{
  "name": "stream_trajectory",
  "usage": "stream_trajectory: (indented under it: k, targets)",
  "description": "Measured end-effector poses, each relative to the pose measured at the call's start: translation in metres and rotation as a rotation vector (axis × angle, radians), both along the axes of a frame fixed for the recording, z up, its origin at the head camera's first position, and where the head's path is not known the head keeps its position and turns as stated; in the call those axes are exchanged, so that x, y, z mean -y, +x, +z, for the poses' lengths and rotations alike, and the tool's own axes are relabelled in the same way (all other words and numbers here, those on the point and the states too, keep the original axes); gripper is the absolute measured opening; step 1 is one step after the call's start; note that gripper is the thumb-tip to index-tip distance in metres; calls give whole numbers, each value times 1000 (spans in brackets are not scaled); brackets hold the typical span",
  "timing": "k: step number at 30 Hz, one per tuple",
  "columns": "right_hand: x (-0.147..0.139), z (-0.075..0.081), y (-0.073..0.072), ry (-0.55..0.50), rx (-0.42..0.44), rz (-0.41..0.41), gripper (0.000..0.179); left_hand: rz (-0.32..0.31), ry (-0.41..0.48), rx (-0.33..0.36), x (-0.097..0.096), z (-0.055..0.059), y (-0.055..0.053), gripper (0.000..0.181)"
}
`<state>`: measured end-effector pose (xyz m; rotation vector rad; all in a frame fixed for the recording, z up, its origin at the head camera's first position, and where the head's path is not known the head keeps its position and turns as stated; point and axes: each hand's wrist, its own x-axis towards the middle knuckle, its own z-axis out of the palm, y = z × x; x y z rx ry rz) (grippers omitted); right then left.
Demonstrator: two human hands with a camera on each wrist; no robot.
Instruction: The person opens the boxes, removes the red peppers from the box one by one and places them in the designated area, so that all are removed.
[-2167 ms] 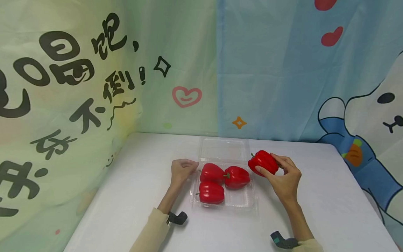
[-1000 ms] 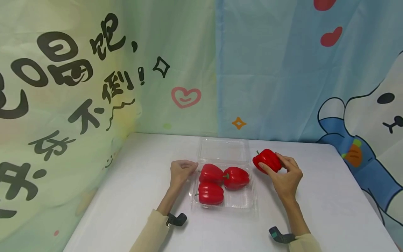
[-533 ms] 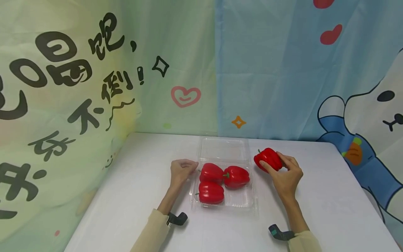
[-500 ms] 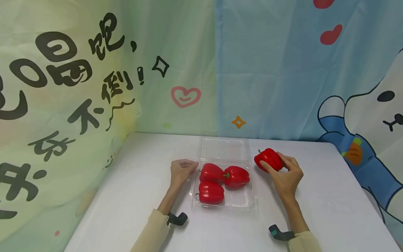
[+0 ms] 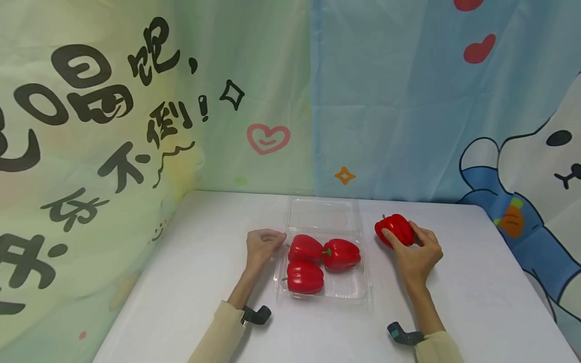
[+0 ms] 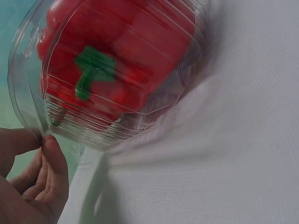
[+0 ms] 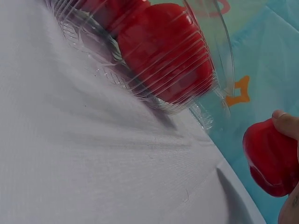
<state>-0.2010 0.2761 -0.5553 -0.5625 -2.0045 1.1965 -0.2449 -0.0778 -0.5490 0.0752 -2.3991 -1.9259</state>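
My left hand [image 5: 263,248] pinches the rim of a clear plastic clamshell box [image 5: 347,288] at its left side; the left wrist view shows thumb and finger on the rim [image 6: 28,116]. Inside the box lie three red bell peppers: one at back left [image 5: 305,248], one at back right [image 5: 341,255] and one at front left [image 5: 305,277]. Right of the box, my right hand [image 5: 418,258] holds another red bell pepper [image 5: 394,230] between thumb and fingers, raised off the table. Its green stem points up and left. In the right wrist view, the hand is mostly cut off.
The box's transparent lid [image 5: 323,214] lies folded back behind it. Everything rests on a white-covered table [image 5: 204,242]. A printed curtain [image 5: 381,101] hangs along the table's back edge, and another stretch runs down the left side.
My right hand has carried its bell pepper farther right, away from the box. The left hand, the box and the three peppers inside have stayed in place.
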Motion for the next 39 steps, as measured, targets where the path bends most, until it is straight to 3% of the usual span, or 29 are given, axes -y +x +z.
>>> stream_trajectory:
  k: [39]
  targets:
    - [12,-13,-22,-109,7,-101,63,22,-2,-8,-2,-1,2,20]
